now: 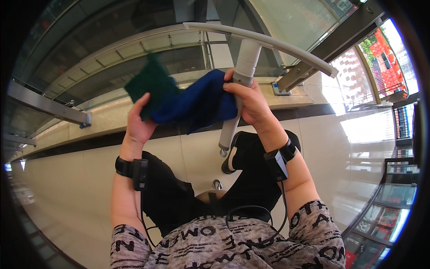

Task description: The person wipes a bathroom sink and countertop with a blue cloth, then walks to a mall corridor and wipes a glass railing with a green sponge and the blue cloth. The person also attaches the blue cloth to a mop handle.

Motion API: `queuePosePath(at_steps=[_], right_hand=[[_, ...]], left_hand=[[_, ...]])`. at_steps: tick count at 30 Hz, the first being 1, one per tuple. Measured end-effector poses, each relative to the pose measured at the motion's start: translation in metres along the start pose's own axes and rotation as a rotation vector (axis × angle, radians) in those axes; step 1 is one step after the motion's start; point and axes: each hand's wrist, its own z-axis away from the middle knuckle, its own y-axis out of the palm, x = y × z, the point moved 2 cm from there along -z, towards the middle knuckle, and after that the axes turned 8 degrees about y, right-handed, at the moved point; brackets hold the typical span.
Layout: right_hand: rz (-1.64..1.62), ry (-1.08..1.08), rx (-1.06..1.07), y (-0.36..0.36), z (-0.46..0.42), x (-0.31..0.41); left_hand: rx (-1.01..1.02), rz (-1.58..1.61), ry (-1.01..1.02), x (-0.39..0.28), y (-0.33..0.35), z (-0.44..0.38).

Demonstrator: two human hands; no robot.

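My left hand (141, 121) grips a dark green scouring pad (156, 84), which is blurred, and the near end of a blue cloth (201, 104). The cloth hangs between both hands. Its other end is pinched in my right hand (248, 97), whose fingers also go around the grey handle of a window squeegee (248, 60). The squeegee is tilted, with its long, pale bar (285, 50) at the top and the handle's hooked end (223, 153) pointing down towards my legs. Part of the handle is hidden behind my right hand.
Glass panels (295, 20) stand in front, carried by metal posts (285, 79) on a stone ledge (201, 119). Pale floor tiles (329, 148) surround my bent legs (258, 158). A round seat (205, 198) shows between them. Black cables (285, 201) run from wrist-worn devices (277, 164).
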Motion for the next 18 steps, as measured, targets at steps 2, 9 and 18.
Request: queuePosePath(at_steps=[2,9,18], right_hand=[[-0.027,-0.003,0.02,0.001,0.003,0.003],[0.008,-0.058,0.041,-0.007,0.002,0.014],[0.073,-0.101,-0.034,-0.016,0.0,0.01]], left_hand=[[-0.013,-0.122,-0.127,0.013,-0.004,0.001],[0.062,-0.402,-0.517,0.031,0.014,0.015],[-0.003,-0.335,0.126,0.011,0.016,0.005]])
